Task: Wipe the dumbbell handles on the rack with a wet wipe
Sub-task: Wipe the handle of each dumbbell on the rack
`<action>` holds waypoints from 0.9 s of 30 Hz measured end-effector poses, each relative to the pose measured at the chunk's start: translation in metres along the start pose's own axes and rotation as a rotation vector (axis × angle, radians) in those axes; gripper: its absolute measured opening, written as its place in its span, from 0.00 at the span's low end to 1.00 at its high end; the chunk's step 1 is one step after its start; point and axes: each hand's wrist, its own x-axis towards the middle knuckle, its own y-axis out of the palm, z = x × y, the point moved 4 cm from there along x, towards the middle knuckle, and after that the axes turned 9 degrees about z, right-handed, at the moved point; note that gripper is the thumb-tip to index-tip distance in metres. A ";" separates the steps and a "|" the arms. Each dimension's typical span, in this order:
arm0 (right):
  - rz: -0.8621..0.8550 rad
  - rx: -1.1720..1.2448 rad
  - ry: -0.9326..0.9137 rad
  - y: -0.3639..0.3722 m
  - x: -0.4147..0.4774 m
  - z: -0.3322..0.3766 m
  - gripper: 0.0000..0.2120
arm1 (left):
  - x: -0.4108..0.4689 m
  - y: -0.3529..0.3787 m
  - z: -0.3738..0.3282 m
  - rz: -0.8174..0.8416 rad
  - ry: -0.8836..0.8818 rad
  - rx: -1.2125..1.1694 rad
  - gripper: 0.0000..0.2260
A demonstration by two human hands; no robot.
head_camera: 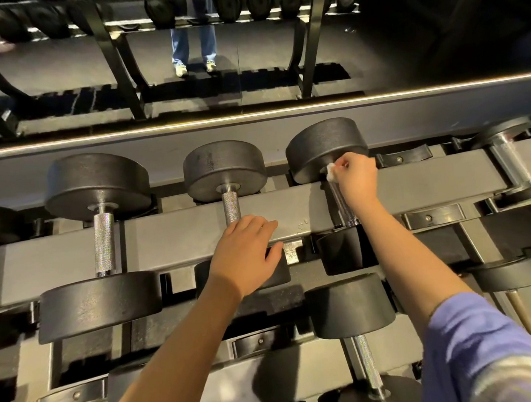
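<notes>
Head view, the only one I have, looks down on the upper shelf of the rack (179,234), where the dumbbells lie side by side with their long axes running away from me, one black head far and one near. My right hand (357,176) is at the far end of the third handle (342,205), fingers curled and pinching the wet wipe (331,172), a small white wad pressed where the steel meets the far head (326,149). That is the relation that matters: the whole bare length of this handle lies from the fingers back toward my body, under my own right wrist and forearm, down to the near head (341,249). I judge the next stroke to be a straight pull toward me along that axis, not a sideways swipe. My left hand (248,251) holds nothing; its fingers lie relaxed and slightly spread on the rack, over the near end of the middle handle (231,207), with the thumb on that dumbbell's near head. It is just beside the work but carries no wipe, so the right hand is the one to do it. Further left the first handle (104,238) lies bare, and on the shelf below a lower handle (366,362) points the same way; I cannot tell which of them are clean
</notes>
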 end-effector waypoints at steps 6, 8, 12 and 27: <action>0.275 -0.338 -0.085 -0.001 -0.014 0.000 0.09 | 0.000 -0.001 -0.001 -0.017 -0.002 0.000 0.20; 0.394 -0.503 -0.102 0.005 -0.025 -0.005 0.10 | -0.001 -0.001 -0.001 -0.025 -0.004 0.004 0.20; 0.409 -0.503 -0.052 0.006 -0.029 -0.013 0.11 | -0.001 -0.001 -0.001 -0.039 -0.003 -0.008 0.20; 0.205 -0.280 0.015 -0.012 -0.029 -0.019 0.03 | 0.000 0.000 0.000 -0.059 0.003 -0.023 0.19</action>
